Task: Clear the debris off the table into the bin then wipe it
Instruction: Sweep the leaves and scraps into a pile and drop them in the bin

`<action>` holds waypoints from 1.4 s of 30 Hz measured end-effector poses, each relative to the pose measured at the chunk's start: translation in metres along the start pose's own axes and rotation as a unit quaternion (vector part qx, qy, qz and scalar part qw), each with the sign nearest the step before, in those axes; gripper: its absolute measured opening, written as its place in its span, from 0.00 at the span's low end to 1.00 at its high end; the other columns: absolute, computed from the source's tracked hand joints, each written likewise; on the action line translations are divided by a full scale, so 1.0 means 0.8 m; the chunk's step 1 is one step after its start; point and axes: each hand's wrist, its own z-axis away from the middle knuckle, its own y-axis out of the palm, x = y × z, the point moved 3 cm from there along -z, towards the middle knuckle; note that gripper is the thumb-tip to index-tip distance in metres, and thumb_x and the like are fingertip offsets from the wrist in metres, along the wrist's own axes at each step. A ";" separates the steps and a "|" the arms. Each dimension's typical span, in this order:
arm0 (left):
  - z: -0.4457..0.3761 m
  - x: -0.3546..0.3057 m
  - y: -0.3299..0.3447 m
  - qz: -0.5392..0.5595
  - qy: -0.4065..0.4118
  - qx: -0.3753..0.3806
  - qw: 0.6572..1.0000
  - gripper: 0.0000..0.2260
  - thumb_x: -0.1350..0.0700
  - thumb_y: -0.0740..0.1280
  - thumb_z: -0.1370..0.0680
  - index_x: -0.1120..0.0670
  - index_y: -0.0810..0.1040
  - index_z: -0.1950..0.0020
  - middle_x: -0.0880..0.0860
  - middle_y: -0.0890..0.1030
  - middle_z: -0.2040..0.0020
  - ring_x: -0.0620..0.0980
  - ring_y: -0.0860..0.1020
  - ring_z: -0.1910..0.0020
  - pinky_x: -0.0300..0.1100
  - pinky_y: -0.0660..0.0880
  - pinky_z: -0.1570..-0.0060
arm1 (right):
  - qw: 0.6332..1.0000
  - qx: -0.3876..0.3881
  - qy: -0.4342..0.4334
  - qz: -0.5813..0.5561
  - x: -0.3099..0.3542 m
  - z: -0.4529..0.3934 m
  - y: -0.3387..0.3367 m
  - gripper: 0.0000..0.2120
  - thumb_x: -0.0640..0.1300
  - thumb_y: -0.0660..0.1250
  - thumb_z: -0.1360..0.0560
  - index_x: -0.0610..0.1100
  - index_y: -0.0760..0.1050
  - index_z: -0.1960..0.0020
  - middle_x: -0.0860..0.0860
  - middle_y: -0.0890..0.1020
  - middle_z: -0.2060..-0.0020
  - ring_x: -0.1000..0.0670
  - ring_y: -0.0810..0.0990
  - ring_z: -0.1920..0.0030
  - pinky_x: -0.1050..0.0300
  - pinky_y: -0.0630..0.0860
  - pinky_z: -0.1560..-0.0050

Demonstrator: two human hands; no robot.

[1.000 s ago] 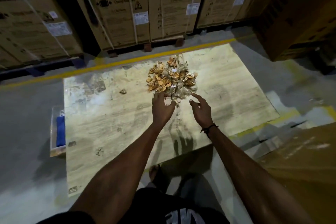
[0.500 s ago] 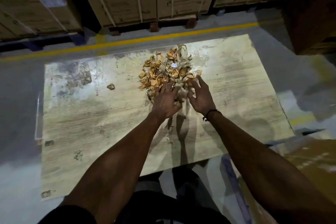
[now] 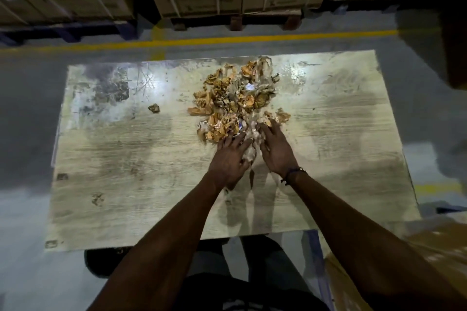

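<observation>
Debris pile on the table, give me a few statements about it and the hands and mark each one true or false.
1. Both hands are at the near edge of the debris pile. True: the left hand and the right hand have their fingers in it.
2. A single scrap lies apart, left of the pile. True.
3. The table has been cleared. False: the pile is on it.
4. The left wrist wears a dark band. False: the band is on the right wrist.
5. A bin stands on the table beside the pile. False: no bin is in view.
</observation>
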 end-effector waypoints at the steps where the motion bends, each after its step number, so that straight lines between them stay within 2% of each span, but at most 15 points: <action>1: 0.008 -0.001 0.001 0.006 -0.003 0.000 1.000 0.31 0.49 0.63 0.21 0.50 0.64 0.17 0.55 0.59 0.16 0.62 0.53 0.16 0.62 0.56 0.21 | 1.000 -0.001 0.000 -0.005 0.004 0.012 0.003 0.26 0.48 0.57 0.16 0.44 0.62 0.18 0.39 0.58 0.18 0.39 0.62 0.20 0.45 0.69 0.25; 6: 0.048 -0.002 0.006 0.031 -0.002 0.013 0.999 0.29 0.48 0.59 0.21 0.52 0.67 0.19 0.56 0.61 0.16 0.63 0.56 0.17 0.64 0.57 0.23 | 0.999 0.004 0.021 -0.037 0.020 0.062 0.016 0.26 0.45 0.60 0.15 0.47 0.62 0.18 0.42 0.59 0.17 0.41 0.61 0.19 0.46 0.69 0.25; 9: 0.070 0.002 0.001 0.027 0.026 0.006 0.999 0.27 0.47 0.57 0.21 0.51 0.69 0.21 0.56 0.64 0.18 0.62 0.62 0.20 0.63 0.63 0.26 | 0.999 -0.011 0.034 -0.035 0.035 0.077 0.012 0.25 0.44 0.62 0.16 0.47 0.65 0.19 0.39 0.63 0.19 0.38 0.65 0.22 0.45 0.68 0.25; 13: 0.078 0.011 -0.028 -0.018 0.067 -0.075 0.995 0.22 0.49 0.63 0.20 0.50 0.72 0.25 0.57 0.72 0.25 0.60 0.72 0.29 0.57 0.70 0.35 | 0.996 -0.076 0.049 -0.013 0.045 0.071 -0.011 0.24 0.48 0.58 0.17 0.43 0.69 0.22 0.38 0.71 0.24 0.38 0.67 0.24 0.42 0.64 0.26; 16: 0.065 0.026 -0.054 -0.030 0.058 -0.146 0.987 0.20 0.50 0.66 0.20 0.52 0.75 0.28 0.59 0.73 0.28 0.60 0.71 0.32 0.57 0.70 0.36 | 0.992 -0.111 0.056 0.001 0.036 0.049 -0.017 0.24 0.52 0.57 0.18 0.44 0.72 0.26 0.39 0.73 0.27 0.37 0.69 0.26 0.43 0.64 0.28; 18: 0.052 0.041 -0.068 -0.007 0.040 -0.173 0.984 0.21 0.48 0.66 0.20 0.53 0.74 0.28 0.58 0.71 0.27 0.59 0.69 0.29 0.58 0.68 0.32 | 0.986 -0.129 0.104 -0.016 0.026 0.035 -0.014 0.24 0.55 0.56 0.18 0.47 0.72 0.26 0.41 0.70 0.24 0.37 0.66 0.24 0.43 0.61 0.26; 21: 0.027 0.061 -0.068 0.023 0.008 -0.139 0.990 0.26 0.42 0.63 0.18 0.51 0.69 0.22 0.58 0.65 0.21 0.59 0.63 0.22 0.58 0.62 0.27 | 0.981 -0.122 0.141 -0.058 0.015 0.020 0.005 0.25 0.54 0.55 0.16 0.45 0.70 0.24 0.38 0.65 0.21 0.36 0.61 0.20 0.41 0.57 0.21; 24: 0.012 0.075 -0.040 0.059 0.021 -0.057 0.996 0.30 0.38 0.57 0.16 0.53 0.64 0.18 0.59 0.62 0.18 0.62 0.61 0.19 0.63 0.63 0.24 | 0.982 -0.106 0.134 -0.074 0.018 0.019 0.033 0.25 0.51 0.54 0.16 0.40 0.71 0.24 0.36 0.68 0.22 0.36 0.62 0.20 0.41 0.56 0.19; 27: 0.017 0.074 -0.008 0.059 0.052 -0.016 0.997 0.29 0.40 0.57 0.14 0.55 0.62 0.17 0.59 0.60 0.17 0.63 0.58 0.18 0.62 0.61 0.22 | 0.986 -0.102 0.111 -0.075 0.034 0.033 0.060 0.24 0.50 0.52 0.13 0.40 0.70 0.23 0.36 0.67 0.22 0.37 0.60 0.19 0.47 0.50 0.17; 30: 0.035 0.065 0.008 0.076 0.051 -0.031 0.995 0.27 0.45 0.60 0.14 0.57 0.64 0.18 0.59 0.62 0.18 0.62 0.59 0.19 0.57 0.59 0.20 | 0.985 -0.099 0.114 -0.085 0.050 0.057 0.074 0.26 0.53 0.49 0.13 0.43 0.66 0.20 0.40 0.63 0.19 0.39 0.55 0.17 0.53 0.48 0.18; 33: 0.058 0.060 0.001 0.093 0.077 -0.059 0.991 0.24 0.47 0.61 0.14 0.57 0.67 0.21 0.60 0.68 0.22 0.61 0.66 0.23 0.57 0.66 0.25 | 0.985 -0.103 0.105 -0.090 0.061 0.081 0.075 0.24 0.52 0.51 0.13 0.45 0.66 0.20 0.43 0.61 0.18 0.41 0.55 0.17 0.50 0.54 0.18; 36: 0.080 0.062 -0.017 0.087 0.088 -0.086 0.988 0.22 0.46 0.61 0.15 0.55 0.70 0.24 0.57 0.72 0.26 0.58 0.70 0.27 0.56 0.68 0.29 | 0.980 -0.151 0.099 -0.086 0.066 0.098 0.061 0.22 0.51 0.55 0.13 0.46 0.68 0.21 0.46 0.62 0.18 0.44 0.61 0.18 0.48 0.62 0.22; 39: 0.091 0.072 -0.035 0.071 0.081 -0.125 0.986 0.20 0.46 0.62 0.16 0.54 0.72 0.27 0.55 0.72 0.26 0.57 0.70 0.27 0.58 0.66 0.29 | 0.971 -0.196 0.116 -0.078 0.063 0.110 0.050 0.19 0.48 0.57 0.13 0.45 0.71 0.24 0.45 0.66 0.20 0.43 0.64 0.21 0.43 0.64 0.24; 42: 0.088 0.094 -0.041 0.071 0.056 -0.160 0.983 0.20 0.46 0.64 0.15 0.54 0.71 0.26 0.55 0.68 0.22 0.58 0.65 0.22 0.59 0.62 0.25 | 0.963 -0.213 0.137 -0.088 0.051 0.117 0.053 0.18 0.46 0.59 0.13 0.42 0.72 0.26 0.42 0.68 0.22 0.41 0.67 0.23 0.41 0.65 0.26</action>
